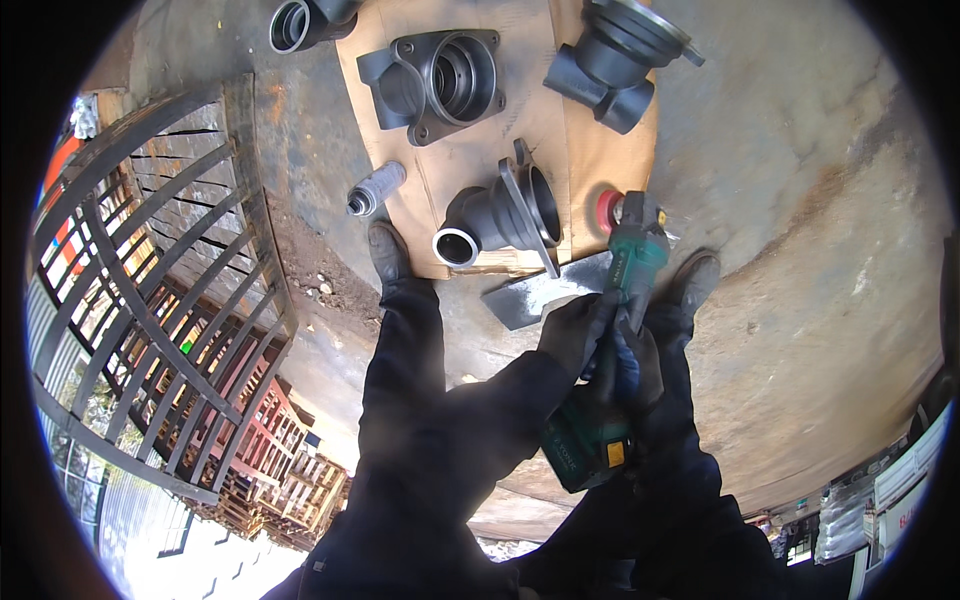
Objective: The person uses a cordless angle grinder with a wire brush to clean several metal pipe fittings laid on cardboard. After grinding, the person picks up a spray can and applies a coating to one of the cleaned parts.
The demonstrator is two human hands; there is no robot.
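Observation:
A green cordless angle grinder lies slanted across my front, its battery end low between my legs. My left hand, in a dark glove, is closed round the grinder's body. Just beside it my right hand, gloved too, grips the same body nearer the battery. The red disc at the grinder's head is over the cardboard's right edge, apart from the metal castings. Closest to that disc is a dark flanged pipe casting with a bright machined ring. A flat grey plate lies on the ground below it, partly behind my left hand.
Cardboard bears a square-flanged casting and a round-flanged casting; another casting sits at the far left. A spray can lies near my left shoe. Metal bars and wooden pallets stand left.

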